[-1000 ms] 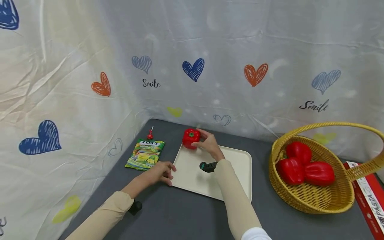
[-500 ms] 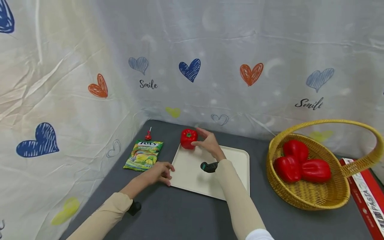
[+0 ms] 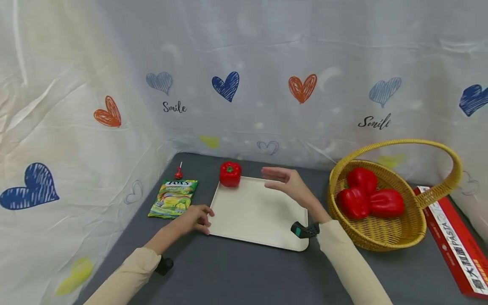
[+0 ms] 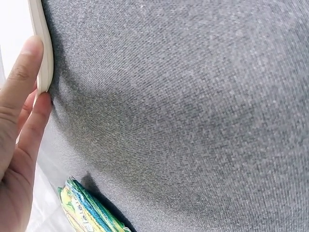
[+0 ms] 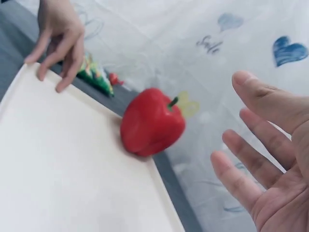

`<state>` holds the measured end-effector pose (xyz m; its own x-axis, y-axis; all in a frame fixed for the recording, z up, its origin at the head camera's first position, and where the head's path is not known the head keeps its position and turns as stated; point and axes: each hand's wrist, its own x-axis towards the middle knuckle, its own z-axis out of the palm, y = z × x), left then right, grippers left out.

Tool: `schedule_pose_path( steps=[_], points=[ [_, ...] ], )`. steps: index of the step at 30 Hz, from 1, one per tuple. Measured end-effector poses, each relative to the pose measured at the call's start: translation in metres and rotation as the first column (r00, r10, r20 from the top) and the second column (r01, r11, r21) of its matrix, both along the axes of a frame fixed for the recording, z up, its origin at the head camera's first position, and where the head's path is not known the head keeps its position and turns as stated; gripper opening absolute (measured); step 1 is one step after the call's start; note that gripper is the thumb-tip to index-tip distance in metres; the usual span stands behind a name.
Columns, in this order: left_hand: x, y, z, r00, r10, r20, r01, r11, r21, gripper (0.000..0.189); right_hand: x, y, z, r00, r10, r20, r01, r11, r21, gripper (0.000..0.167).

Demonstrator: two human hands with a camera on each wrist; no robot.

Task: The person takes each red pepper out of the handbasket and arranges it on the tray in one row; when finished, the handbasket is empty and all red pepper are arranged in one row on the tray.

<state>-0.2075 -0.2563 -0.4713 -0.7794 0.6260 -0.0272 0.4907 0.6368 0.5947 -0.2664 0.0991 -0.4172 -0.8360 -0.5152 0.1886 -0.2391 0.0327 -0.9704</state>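
A red bell pepper (image 3: 230, 174) with a green stem stands upright in the far left corner of a cream rectangular tray (image 3: 253, 212). My left hand (image 3: 192, 220) holds the tray's near left corner. In the left wrist view, one fingertip of that left hand (image 4: 19, 125) lies on the rim and another touches the corner's outer side. My right hand (image 3: 289, 186) is raised over the tray's right part, fingers extended and thumb apart, holding nothing. The right wrist view shows a gap between this right hand (image 5: 270, 164) and the bell pepper (image 5: 152, 123).
Left of the tray lies a green candy bag (image 3: 173, 199), with a red lollipop (image 3: 178, 173) behind it. On the right stands a yellow wicker basket (image 3: 381, 239) with three red bell peppers (image 3: 386, 203). A red pasta box (image 3: 453, 241) lies beyond it. Printed fabric (image 3: 259, 123) hangs behind the table.
My right hand has let go of the red bell pepper and moved right, away from it. The bell pepper stays in the tray's corner. My left hand keeps its place; the view has shifted right.
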Motion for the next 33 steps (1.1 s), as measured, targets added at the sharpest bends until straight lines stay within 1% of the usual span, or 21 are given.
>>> schedule_pose_path(
  steps=[2,4,7,10,11,13,16,18,19,20,22,24,26,27,28,30,33],
  points=[
    [0.000,-0.001,0.000,1.000,0.000,-0.005,0.000,1.000,0.009,0.015,0.015,0.020,0.005,0.999,-0.017,-0.038,0.018,1.000,0.025,0.049],
    [0.001,-0.001,0.000,1.000,-0.008,-0.025,0.008,1.000,0.017,0.016,0.028,0.043,0.008,0.997,-0.035,-0.071,0.038,0.999,0.035,0.047],
    [0.001,0.000,-0.001,0.999,-0.014,-0.035,0.015,0.999,0.029,0.017,0.047,0.083,0.012,0.993,-0.080,-0.084,0.084,0.995,0.045,0.043],
    [0.001,0.001,-0.002,1.000,-0.011,-0.022,0.012,1.000,0.029,0.017,0.062,0.127,0.013,0.988,-0.132,-0.079,0.137,0.989,0.064,0.038],
    [0.000,0.001,-0.002,1.000,-0.009,-0.016,0.010,1.000,0.027,0.016,0.066,0.142,0.013,0.987,-0.145,-0.067,0.150,0.986,0.067,0.036],
    [0.000,0.001,-0.002,1.000,0.002,-0.008,-0.001,1.000,0.020,0.016,0.070,0.171,0.014,0.989,-0.147,-0.023,0.148,0.988,0.047,0.032],
    [0.000,0.000,-0.001,1.000,0.014,0.011,-0.014,1.000,0.019,0.016,0.068,0.209,0.016,0.987,-0.139,0.086,0.140,0.990,-0.001,0.031],
    [-0.001,0.001,0.000,1.000,0.015,0.027,-0.016,1.000,0.024,0.016,0.062,0.228,0.017,0.970,-0.175,0.168,0.175,0.984,0.013,0.029],
    [-0.001,0.000,0.000,0.999,0.015,0.037,-0.016,0.999,0.029,0.016,0.057,0.233,0.017,0.957,-0.209,0.200,0.204,0.978,0.045,0.029],
    [-0.001,0.000,0.001,0.999,0.013,0.044,-0.015,0.999,0.033,0.015,0.053,0.237,0.018,0.940,-0.254,0.226,0.238,0.966,0.097,0.031],
    [-0.001,0.000,0.001,0.999,0.008,0.047,-0.010,0.999,0.034,0.015,0.044,0.241,0.020,0.902,-0.351,0.251,0.291,0.924,0.248,0.043],
    [-0.001,0.000,0.001,0.999,0.004,0.043,-0.005,0.999,0.032,0.015,0.035,0.239,0.023,0.872,-0.413,0.263,0.303,0.877,0.372,0.059],
    [-0.001,0.001,0.002,0.999,0.004,0.039,-0.005,1.000,0.024,0.015,0.028,0.233,0.025,0.865,-0.429,0.261,0.277,0.841,0.464,0.069],
    [-0.001,0.001,0.002,0.999,0.005,0.037,-0.006,1.000,0.021,0.015,0.024,0.229,0.027,0.868,-0.427,0.253,0.258,0.824,0.504,0.072],
    [-0.001,0.001,0.003,0.999,0.006,0.035,-0.007,1.000,0.017,0.015,0.021,0.225,0.027,0.871,-0.421,0.253,0.246,0.819,0.518,0.072],
    [0.000,0.002,0.004,0.999,0.010,0.036,-0.011,1.000,0.013,0.015,0.016,0.216,0.028,0.878,-0.415,0.238,0.218,0.790,0.573,0.073],
    [0.002,0.002,0.006,0.999,0.013,0.035,-0.014,1.000,0.012,0.014,0.013,0.204,0.026,0.884,-0.406,0.233,0.193,0.770,0.609,0.071]
  ],
)
